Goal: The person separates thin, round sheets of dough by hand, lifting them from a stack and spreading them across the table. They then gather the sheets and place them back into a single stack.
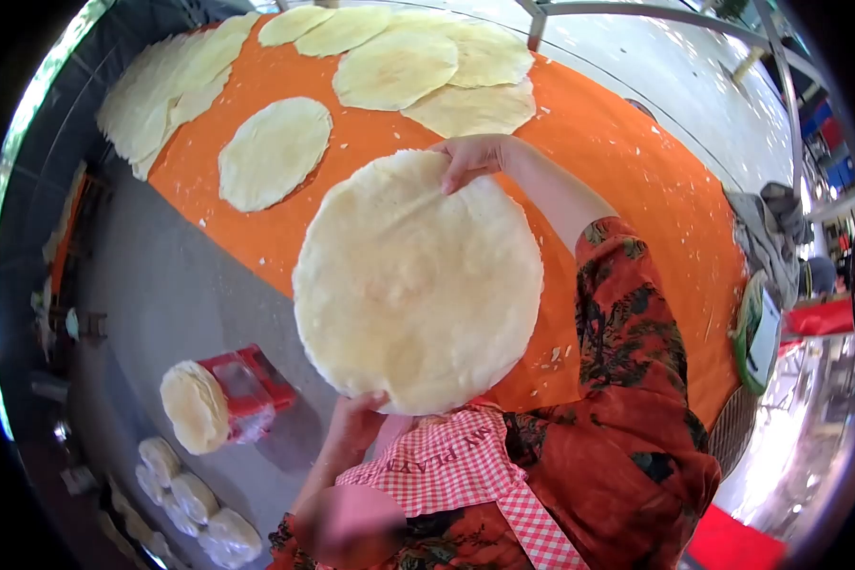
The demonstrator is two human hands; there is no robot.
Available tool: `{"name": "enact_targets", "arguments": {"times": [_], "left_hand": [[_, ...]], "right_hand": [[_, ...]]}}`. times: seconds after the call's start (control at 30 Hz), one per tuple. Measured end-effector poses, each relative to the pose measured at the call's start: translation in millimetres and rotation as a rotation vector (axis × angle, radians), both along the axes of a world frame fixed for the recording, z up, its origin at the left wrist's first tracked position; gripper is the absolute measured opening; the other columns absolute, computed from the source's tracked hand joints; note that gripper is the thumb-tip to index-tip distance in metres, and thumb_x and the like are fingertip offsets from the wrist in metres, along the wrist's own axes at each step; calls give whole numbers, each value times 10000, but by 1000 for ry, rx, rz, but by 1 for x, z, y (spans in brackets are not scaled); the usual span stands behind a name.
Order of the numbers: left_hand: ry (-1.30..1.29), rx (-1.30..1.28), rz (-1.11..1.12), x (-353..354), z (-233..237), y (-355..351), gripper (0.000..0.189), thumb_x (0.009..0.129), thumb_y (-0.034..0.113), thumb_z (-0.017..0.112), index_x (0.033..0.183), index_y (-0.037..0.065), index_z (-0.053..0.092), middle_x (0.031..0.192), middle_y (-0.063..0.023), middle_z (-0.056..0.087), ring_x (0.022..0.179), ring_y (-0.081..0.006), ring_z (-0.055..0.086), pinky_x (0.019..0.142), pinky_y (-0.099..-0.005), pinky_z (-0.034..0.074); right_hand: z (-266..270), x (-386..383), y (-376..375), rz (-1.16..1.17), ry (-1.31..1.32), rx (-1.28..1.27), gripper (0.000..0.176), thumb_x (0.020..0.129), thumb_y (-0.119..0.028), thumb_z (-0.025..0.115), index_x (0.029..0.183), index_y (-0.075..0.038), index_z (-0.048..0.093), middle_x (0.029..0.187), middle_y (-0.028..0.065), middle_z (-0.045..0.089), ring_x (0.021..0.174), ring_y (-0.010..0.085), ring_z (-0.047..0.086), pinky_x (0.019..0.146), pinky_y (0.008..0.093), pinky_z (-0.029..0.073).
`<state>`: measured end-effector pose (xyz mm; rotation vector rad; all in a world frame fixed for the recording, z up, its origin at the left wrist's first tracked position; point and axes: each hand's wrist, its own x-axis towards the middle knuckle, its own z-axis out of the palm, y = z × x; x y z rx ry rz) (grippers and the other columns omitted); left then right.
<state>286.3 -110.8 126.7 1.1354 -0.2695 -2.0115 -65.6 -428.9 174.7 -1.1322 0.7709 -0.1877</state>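
A large, pale round flatbread (418, 285) is held up in front of my chest, tilted so its broad face shows. My right hand (473, 160) grips its upper edge, thumb on the near face and the other fingers mostly behind it. At the bottom left rim, my left hand (356, 418) pinches the same flatbread near the checked apron (427, 465). Beyond it, a single flatbread (275, 154) lies flat on the orange table cover (617, 275). Several overlapping flatbreads (399, 71) are spread along the far edge.
More layered flatbreads (166, 85) lie at the far left. On the grey floor, a stack of small rounds (195, 407) rests against a red stool (256, 380), with several wrapped bundles (195, 499) nearby. A green-rimmed basket (756, 332) and grey cloth (774, 237) are at the right.
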Motion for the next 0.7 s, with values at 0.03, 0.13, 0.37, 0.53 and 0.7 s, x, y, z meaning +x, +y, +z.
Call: {"name": "enact_targets", "arguments": {"times": [0.03, 0.13, 0.37, 0.53, 0.7], "left_hand": [[4, 17, 0, -12, -4, 6, 582, 748, 12, 659, 1296, -7, 466, 1218, -117, 588, 1140, -271, 561, 963, -443, 474], [46, 62, 29, -43, -36, 15, 519, 791, -8, 641, 1281, -20, 471, 1195, -130, 592, 1105, -262, 574, 955, -430, 477], [-12, 154, 110, -61, -86, 18, 464, 850, 5, 585, 1291, -30, 443, 1171, -151, 599, 1046, -297, 608, 887, -465, 531], [-72, 124, 101, -64, -83, 18, 442, 873, 25, 576, 1293, -28, 450, 1136, -153, 617, 981, -292, 634, 872, -435, 534], [-531, 23, -129, -6, -92, 25, 390, 934, 368, 502, 1041, 16, 632, 787, -93, 646, 723, -206, 632, 690, -326, 526]], "right_hand": [[-5, 2, -4, 46, -9, 19, 721, 713, 52, 710, 1375, -59, 448, 1220, 61, 596, 1082, 157, 592, 977, 329, 485], [-33, 7, -21, 168, 51, 35, 696, 714, 43, 711, 1359, -72, 479, 1213, 67, 603, 1082, 175, 593, 966, 335, 485], [-93, 20, -41, 284, 352, -294, 678, 692, 21, 714, 1332, -99, 523, 1202, 61, 613, 1115, 193, 574, 984, 344, 458], [-80, 27, -28, 263, 436, -352, 671, 668, -15, 727, 1306, -111, 545, 1192, 49, 617, 1135, 197, 555, 1004, 359, 431], [-75, 31, -25, 251, 529, -433, 612, 684, -49, 741, 1268, -100, 563, 1195, 50, 613, 1123, 178, 555, 975, 334, 439]]}}
